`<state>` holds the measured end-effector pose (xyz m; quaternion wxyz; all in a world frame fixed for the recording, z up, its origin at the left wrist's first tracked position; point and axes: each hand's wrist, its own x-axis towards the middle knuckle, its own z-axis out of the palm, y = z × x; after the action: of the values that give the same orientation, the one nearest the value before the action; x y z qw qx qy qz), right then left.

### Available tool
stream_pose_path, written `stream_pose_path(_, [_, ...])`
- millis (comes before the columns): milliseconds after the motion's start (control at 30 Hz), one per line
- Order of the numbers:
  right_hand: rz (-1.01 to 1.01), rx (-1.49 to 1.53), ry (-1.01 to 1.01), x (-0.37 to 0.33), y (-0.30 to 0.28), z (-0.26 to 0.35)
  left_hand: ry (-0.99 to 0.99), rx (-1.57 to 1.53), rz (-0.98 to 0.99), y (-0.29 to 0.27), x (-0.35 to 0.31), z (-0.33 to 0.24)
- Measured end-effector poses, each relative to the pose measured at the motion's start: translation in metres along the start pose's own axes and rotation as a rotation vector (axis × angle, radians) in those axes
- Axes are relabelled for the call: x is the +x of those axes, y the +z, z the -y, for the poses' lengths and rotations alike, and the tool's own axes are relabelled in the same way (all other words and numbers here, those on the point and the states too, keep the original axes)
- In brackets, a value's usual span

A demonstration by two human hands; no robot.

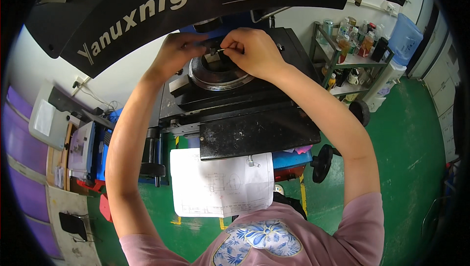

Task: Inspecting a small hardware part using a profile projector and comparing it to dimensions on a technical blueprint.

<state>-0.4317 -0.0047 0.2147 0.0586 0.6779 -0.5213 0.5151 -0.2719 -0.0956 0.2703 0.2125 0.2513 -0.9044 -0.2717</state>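
Note:
Both arms reach over a black machine's work table (235, 131), toward a round dark metal ring (215, 84) on top of it. My right hand (254, 53) is above the ring's right side, with thumb and fingertips pinched on a small, thin metal piece (222, 49); its exact kind is too small to make out. Opposite, my left hand (178, 54) hovers at the ring's left edge. Its fingers are smeared by motion and point toward the right hand. A small pale metal block (213, 58) sits inside the ring, between the hands.
The machine's curved black arm (205, 1) spans overhead, with a dark cylindrical head (207, 24) just above my hands. A paper drawing (223, 185) hangs below the table's front. Black handwheels (321, 163) stick out at right. Beyond stands a shelf (350, 60) of bottles.

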Motion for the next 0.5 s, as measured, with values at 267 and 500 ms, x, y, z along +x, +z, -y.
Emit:
stream_pose_path(267, [-0.009, -0.032, -0.002, -0.0002, 0.0006, -0.0006, 0.147, 0.06, 0.022, 0.0064, -0.0031, -0.0044])
stream_pose_path(500, [-0.009, -0.068, -0.017, -0.0001, 0.0014, -0.0021, 0.154, 0.132, -0.02, 0.0087, 0.0007, -0.0008])
